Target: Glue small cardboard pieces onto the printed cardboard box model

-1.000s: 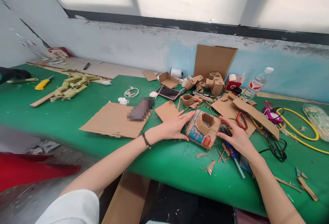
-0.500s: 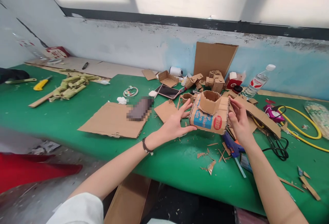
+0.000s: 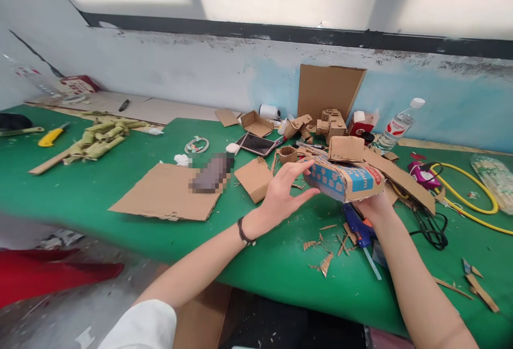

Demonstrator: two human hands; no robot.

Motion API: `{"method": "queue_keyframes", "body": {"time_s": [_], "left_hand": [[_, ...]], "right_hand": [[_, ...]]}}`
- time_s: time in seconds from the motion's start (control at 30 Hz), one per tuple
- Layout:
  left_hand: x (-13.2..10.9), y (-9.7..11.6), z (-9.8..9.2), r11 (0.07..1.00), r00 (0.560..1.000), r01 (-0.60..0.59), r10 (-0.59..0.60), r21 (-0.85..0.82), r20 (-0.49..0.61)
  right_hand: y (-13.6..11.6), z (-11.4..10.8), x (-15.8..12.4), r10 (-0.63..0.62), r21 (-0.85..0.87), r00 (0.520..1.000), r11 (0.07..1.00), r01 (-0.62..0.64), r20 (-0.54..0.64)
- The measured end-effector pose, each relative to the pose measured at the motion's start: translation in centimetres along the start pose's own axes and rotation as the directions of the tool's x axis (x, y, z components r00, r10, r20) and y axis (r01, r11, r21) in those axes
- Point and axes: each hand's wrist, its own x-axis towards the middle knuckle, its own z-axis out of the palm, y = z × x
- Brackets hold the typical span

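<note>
A box-shaped cardboard model (image 3: 344, 180) with blue and red print is held above the green table, tilted so its printed side and one end face me. A folded cardboard collar (image 3: 347, 149) stands up from its top. My right hand (image 3: 377, 207) supports it from below on the right, its fingers mostly hidden behind the box. At the left end, my left hand (image 3: 286, 188) grips it between thumb and fingers. Below the model lies a blue glue gun (image 3: 359, 226) with a clear glue stick, beside cardboard scraps (image 3: 326, 264).
A cardboard sheet (image 3: 160, 191) lies left, a blurred dark object partly on it. Behind are a tablet (image 3: 256, 144), a cardboard camera (image 3: 332, 123) and a water bottle (image 3: 396, 127). Right sits a yellow cable (image 3: 491, 194); far left, a yellow cutter (image 3: 51, 136) and bamboo pieces (image 3: 100, 140).
The model has been turned and tipped, so its left end now shows and the collar's opening no longer faces me. My right hand has moved from its right side to underneath.
</note>
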Motion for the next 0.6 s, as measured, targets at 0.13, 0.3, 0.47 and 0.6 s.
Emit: {"method": "queue_keyframes", "body": {"time_s": [0.13,0.3,0.47,0.6], "left_hand": [[0.7,-1.4,0.4,0.996,0.996,-0.085,0.085,-0.021,-0.019],[0.3,-2.7,0.8,0.980,0.986,-0.124,0.139,-0.153,0.087],[-0.4,-2.9,0.6,0.976,0.962,-0.147,0.179,-0.162,0.206],[-0.7,-2.5,0.4,0.985,0.947,-0.136,0.160,-0.105,0.279]], "right_hand": [[0.2,0.6,-0.4,0.202,0.223,0.979,0.954,-0.202,0.023],[0.3,0.8,-0.3,0.195,0.207,0.980,0.958,-0.198,0.031],[0.9,0.9,-0.3,0.191,0.179,0.980,0.964,-0.198,0.053],[1.1,1.6,-0.5,0.206,0.189,0.978,0.959,-0.211,0.044]]}}
